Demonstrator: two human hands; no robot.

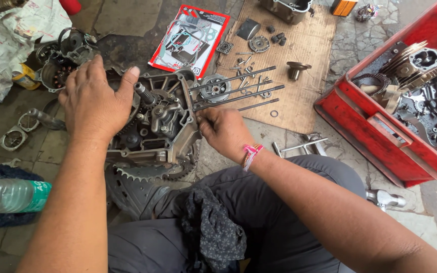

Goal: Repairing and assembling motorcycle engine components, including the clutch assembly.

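— So, starting at the far left, what lies beside the left arm?

— A plastic water bottle [11, 195] lies on a dark cloth just outside the left forearm. Above it, beyond the left hand, small round metal covers [20, 130] sit on the stone floor.

— And the left hand itself?

— The left hand [93, 98] lies spread, palm down, on the upper left edge of the engine crankcase [158, 126], thumb stretched toward the shaft standing up from the middle. It presses rather than clasps.

— Where is the crankcase?

— Between the two hands, on the floor in front of the person's knees, with a toothed sprocket [150, 173] showing under its near edge.

— The right hand?

— The right hand [224, 130] is curled at the crankcase's right edge, fingertips pinched where the long studs [238, 88] leave the case. What it pinches is hidden by the fingers.

— Further right?

— Beyond the right hand, a cardboard sheet [309, 60] carries bolts and small parts. Well to the right stands a red crate [380, 146] of engine parts.
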